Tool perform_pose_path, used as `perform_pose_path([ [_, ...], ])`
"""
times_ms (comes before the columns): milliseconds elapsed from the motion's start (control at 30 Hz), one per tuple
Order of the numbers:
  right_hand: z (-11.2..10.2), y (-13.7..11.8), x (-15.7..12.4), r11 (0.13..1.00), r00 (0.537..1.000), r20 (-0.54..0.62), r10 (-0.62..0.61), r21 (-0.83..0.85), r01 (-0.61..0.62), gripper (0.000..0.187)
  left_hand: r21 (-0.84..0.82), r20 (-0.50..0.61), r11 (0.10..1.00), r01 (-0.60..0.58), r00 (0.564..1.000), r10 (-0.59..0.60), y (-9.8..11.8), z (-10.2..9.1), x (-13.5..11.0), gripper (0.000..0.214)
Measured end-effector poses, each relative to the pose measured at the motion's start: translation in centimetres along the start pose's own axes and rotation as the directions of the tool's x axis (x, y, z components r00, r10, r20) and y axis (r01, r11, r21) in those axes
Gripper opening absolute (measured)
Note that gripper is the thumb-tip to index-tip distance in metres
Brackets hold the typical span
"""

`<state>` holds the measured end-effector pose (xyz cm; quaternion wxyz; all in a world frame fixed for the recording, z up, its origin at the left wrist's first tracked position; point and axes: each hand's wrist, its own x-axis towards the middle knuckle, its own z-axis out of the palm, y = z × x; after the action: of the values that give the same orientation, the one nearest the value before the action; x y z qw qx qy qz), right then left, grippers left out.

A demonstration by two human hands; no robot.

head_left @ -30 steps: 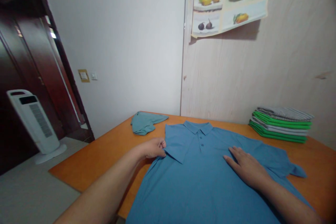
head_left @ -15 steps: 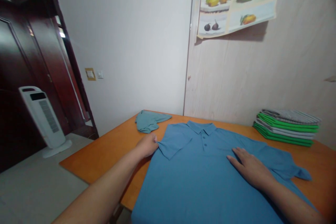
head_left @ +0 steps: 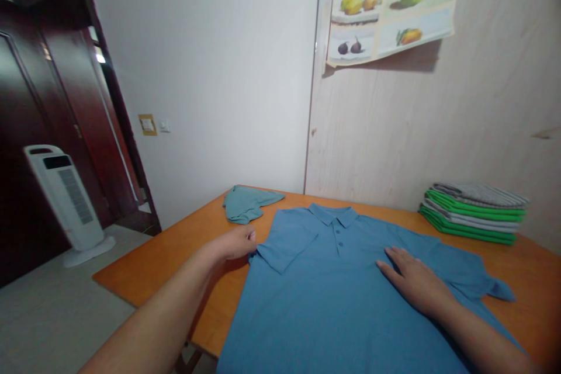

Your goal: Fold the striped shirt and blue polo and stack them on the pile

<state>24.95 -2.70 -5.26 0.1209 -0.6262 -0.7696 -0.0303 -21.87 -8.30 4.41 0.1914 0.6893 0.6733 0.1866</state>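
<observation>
A blue polo shirt (head_left: 307,304) lies spread front side up, its collar towards the wall and its lower part running out of view at the bottom. My left hand (head_left: 239,242) is closed in a pinch on the edge of the left-hand sleeve, which is folded inward over the shirt; the fingertips are partly hidden. My right hand (head_left: 407,277) rests flat on the chest, right of the buttons, with thumb and fingers apart. The other sleeve stretches out to the right, its cuff a little twisted.
The shirt lies on an orange wooden table (head_left: 175,245). A crumpled grey-green cloth (head_left: 245,204) is at the back left. At the back right sits a stack of folded green and grey clothes (head_left: 473,216). A white tower heater (head_left: 70,198) stands on the floor to the left.
My left hand has drawn slightly left and down, pulling the sleeve edge a little outward. My right hand stays flat on the shirt. The whole view has shifted slightly.
</observation>
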Motion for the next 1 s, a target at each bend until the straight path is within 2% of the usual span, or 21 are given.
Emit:
perform_pose_path([
  [133, -0.2, -0.1, -0.1, 1.000, 1.000, 0.008, 0.003, -0.005, -0.003, 0.083, -0.052, -0.045, 0.996, -0.073, 0.996, 0.071, 1.3, 0.2, 0.0, 0.007],
  [267, -0.2, 0.0, 0.0, 1.000, 1.000, 0.003, 0.004, 0.004, -0.004, 0.083, -0.029, 0.078, 0.995, -0.092, 0.993, 0.094, 1.9, 0.7, -0.2, 0.009],
  [333, -0.1, 0.0, 0.0, 1.000, 1.000, 0.003, 0.003, 0.005, -0.003, 0.083, 0.011, 0.101, 0.997, -0.078, 0.992, 0.076, 2.0, 0.8, -0.1, 0.010],
  [467, 0.0, 0.1, 0.0, 1.000, 1.000, 0.004, 0.002, 0.002, -0.002, 0.084, 0.091, -0.007, 0.994, -0.067, 0.998, 0.068, 2.0, 0.7, 0.2, 0.013],
  [633, -0.1, 0.1, -0.1, 1.000, 1.000, -0.008, -0.005, 0.009, 0.005, 0.084, 0.191, 0.016, 0.979, -0.065, 0.998, 0.064, 2.3, 0.6, 0.4, 0.008],
  [733, -0.1, 0.0, -0.1, 1.000, 1.000, -0.011, -0.002, 0.009, 0.002, 0.082, 0.254, -0.047, 0.966, -0.040, 0.998, 0.053, 3.2, 0.7, 0.8, 0.010],
  [867, -0.1, -0.2, -0.1, 1.000, 1.000, -0.004, 0.009, 0.008, -0.009, 0.082, 0.289, -0.120, 0.953, -0.092, 0.984, 0.131, 5.7, 2.2, 1.6, 0.026],
  [933, -0.2, -0.3, -0.1, 1.000, 1.000, -0.001, 0.012, 0.012, -0.012, 0.082, 0.291, -0.113, 0.944, -0.152, 0.975, 0.192, 6.9, 3.7, 1.7, 0.038],
  [1000, -0.4, -0.4, -0.1, 1.000, 1.000, 0.003, 0.018, 0.020, -0.018, 0.081, 0.304, -0.061, 0.932, -0.199, 0.972, 0.228, 7.6, 5.5, 1.7, 0.052],
])
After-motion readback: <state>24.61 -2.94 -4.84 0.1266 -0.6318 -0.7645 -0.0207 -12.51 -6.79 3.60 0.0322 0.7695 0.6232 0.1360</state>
